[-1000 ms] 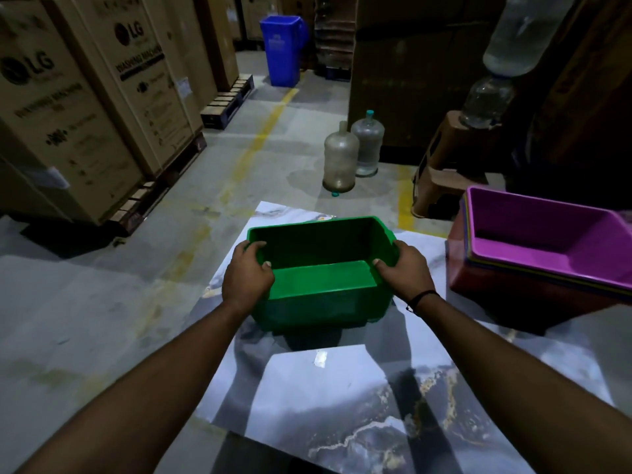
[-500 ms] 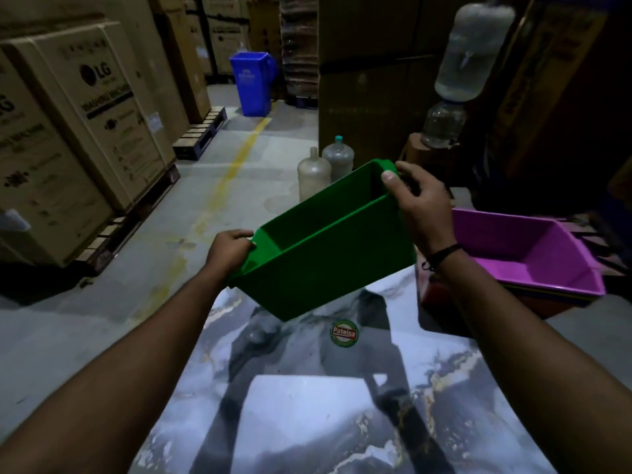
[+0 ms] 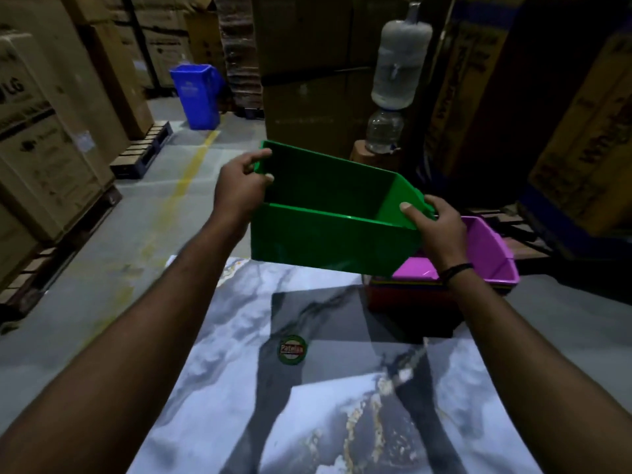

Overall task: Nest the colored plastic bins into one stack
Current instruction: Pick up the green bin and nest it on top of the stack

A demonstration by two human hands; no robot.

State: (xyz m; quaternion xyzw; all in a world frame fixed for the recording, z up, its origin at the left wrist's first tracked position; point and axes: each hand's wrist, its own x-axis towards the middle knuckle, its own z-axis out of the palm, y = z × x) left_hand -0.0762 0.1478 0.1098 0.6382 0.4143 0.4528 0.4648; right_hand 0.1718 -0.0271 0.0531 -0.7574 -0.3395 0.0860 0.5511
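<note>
I hold a green plastic bin point(image 3: 328, 241) in the air with both hands, its right end tilted down. My left hand point(image 3: 239, 193) grips its left end wall. My right hand point(image 3: 434, 227) grips the sloped right end. Below and to the right stands a stack of nested bins with a purple bin point(image 3: 492, 258) on top and a red one point(image 3: 403, 295) at the bottom. The green bin's right end hangs over the purple bin's left part and hides it.
A marble-patterned slab point(image 3: 342, 388) with a round sticker point(image 3: 291, 349) lies on the concrete floor in front of me. Cardboard boxes on pallets point(image 3: 44, 142) stand at the left. A blue trash bin point(image 3: 198, 94) and a water dispenser bottle point(image 3: 396, 66) stand behind.
The green bin has risen off the slab and travelled right toward the stack. Its tilt has flipped: half a second ago the right end was high, now it points down.
</note>
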